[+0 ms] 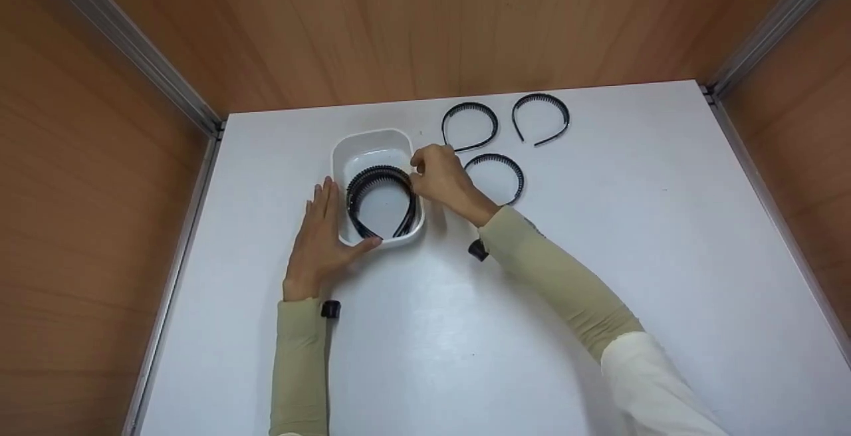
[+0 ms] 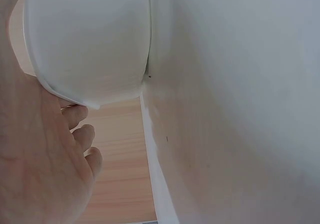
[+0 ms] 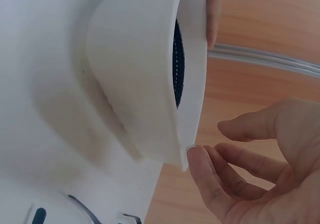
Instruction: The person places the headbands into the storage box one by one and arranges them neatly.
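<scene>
A white plastic container with rounded corners stands at the back left of the white table. Several black toothed headbands lie stacked in it, toward its near end. My left hand rests along the container's left side, fingers straight and thumb at the near rim. Over the right rim is my right hand; in the right wrist view its thumb stands apart from the bent fingers, with nothing held between them. One fingertip is right at the rim's corner there.
Three more black headbands lie on the table right of the container: one near the back, one farther right, and one closer, partly behind my right hand. Wood panels enclose the table's back and sides.
</scene>
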The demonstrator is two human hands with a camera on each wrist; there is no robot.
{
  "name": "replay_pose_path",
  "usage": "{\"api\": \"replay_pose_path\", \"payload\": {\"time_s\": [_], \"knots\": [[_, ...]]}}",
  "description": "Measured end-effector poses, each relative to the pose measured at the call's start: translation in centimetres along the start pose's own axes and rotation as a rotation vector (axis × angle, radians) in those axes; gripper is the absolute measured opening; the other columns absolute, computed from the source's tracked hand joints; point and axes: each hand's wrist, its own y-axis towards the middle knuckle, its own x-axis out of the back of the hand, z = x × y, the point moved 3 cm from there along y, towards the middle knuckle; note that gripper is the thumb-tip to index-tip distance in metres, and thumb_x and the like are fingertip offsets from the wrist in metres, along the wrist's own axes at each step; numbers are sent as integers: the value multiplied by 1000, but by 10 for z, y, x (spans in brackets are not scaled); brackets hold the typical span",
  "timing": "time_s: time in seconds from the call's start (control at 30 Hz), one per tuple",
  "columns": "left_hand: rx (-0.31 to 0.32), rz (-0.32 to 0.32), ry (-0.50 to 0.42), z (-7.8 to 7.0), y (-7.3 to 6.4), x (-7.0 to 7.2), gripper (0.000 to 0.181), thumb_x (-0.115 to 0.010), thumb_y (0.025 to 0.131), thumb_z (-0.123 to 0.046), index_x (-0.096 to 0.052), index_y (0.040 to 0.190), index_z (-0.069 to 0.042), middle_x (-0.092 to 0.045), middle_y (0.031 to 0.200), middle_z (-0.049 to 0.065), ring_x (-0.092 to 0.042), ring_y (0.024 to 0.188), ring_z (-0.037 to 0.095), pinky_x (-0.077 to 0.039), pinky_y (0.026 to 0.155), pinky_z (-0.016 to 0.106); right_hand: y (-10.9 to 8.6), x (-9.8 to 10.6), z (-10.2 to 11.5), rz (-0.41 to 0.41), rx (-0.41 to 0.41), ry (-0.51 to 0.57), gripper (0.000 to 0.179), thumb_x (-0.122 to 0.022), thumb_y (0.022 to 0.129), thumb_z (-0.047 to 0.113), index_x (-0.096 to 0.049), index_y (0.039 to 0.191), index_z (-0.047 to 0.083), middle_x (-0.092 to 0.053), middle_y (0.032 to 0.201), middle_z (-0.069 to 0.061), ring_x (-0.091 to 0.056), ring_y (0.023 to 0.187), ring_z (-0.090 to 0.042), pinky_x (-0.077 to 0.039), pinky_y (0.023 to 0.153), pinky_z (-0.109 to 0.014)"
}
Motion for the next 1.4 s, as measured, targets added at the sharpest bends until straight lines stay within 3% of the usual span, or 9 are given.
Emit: {"api": "replay_pose_path", "payload": {"time_s": [0.23,0.5,0.77,1.2,1.4], "knots": [[-12,-10,-7,1,-1,0,140,-74,76,-86,-10,172,-6,-6,182,8,-5,168,32,-9,137,48,-9,16,-11,-33,31,34,28,-66,96,3,-77,118,-9,-77,111,-25,-72,103,-33,-62,90,-45],[-2,-8,-10,1,-1,0,138,-75,76,-84,-10,172,-8,-5,182,6,-4,169,29,-9,138,45,-17,38,-30,-69,35,34,26,-68,97,2,-77,118,-9,-76,114,-27,-74,104,-34,-63,90,-47],[17,8,-13,2,-1,-2,140,-72,76,-88,-7,173,-9,-3,182,4,-1,169,25,-7,138,42,-23,52,-55,-70,-20,18,28,-68,97,4,-76,121,-9,-76,114,-25,-73,105,-32,-63,86,-46],[5,0,-21,4,0,-1,140,-75,76,-85,-10,172,-8,-4,182,5,-2,169,28,-7,138,44,-35,71,-104,-107,-125,-4,26,-70,96,6,-76,115,-11,-75,111,-26,-69,104,-35,-60,88,-48],[-17,-12,-28,4,0,-1,139,-76,77,-83,-12,172,-6,-6,182,8,-5,168,32,-8,138,46,-38,76,-117,-121,-134,-4,26,-69,97,6,-75,116,-11,-74,112,-26,-69,105,-35,-60,88,-48]]}}
